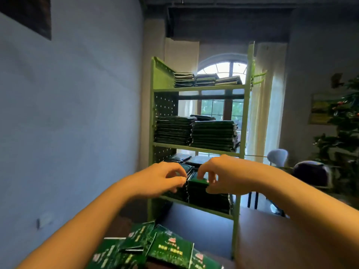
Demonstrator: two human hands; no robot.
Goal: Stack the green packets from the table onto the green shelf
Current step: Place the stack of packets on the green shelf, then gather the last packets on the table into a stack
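Note:
The green shelf (198,146) stands ahead with stacks of dark green packets on its tiers. Both of my arms reach to the third tier. My left hand (165,178) has curled fingers on the edge of the left stack (178,193) there. My right hand (217,175) pinches a green packet (198,181) lying on top of the right stack (209,200). A loose heap of green packets (155,249) with printed fronts lies on the table at the bottom of the view.
Tall packet stacks (194,131) fill the second tier and three low stacks (206,79) sit on the top tier. A blue wall is on the left. Chairs (310,171) and a decorated tree (343,123) stand to the right. An arched window is behind the shelf.

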